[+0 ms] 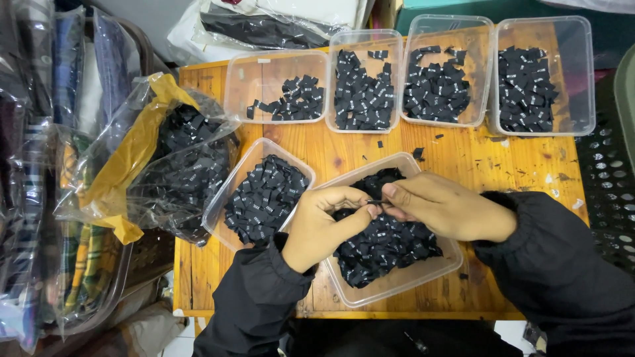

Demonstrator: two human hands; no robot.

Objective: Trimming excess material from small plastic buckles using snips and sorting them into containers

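Observation:
My left hand (pixel 325 223) and my right hand (pixel 444 206) meet over a clear plastic tub (pixel 423 274) full of small black fabric labels (pixel 387 248). Between the fingertips of both hands I pinch one small black label (pixel 377 201). Both wrists wear black sleeves. The tub sits at the front of a small orange wooden table (pixel 476 158). Just left of my left hand stands a second clear tub (pixel 228 198), tilted, also holding black labels.
Several clear tubs of black labels line the table's far edge (pixel 276 63) (pixel 362 36) (pixel 450 23) (pixel 579 73). A plastic bag with yellow tape and more labels (pixel 169 165) hangs off the left edge. Bagged folded cloth (pixel 40 165) piles at the left. A dark perforated basket (pixel 612 178) stands at the right.

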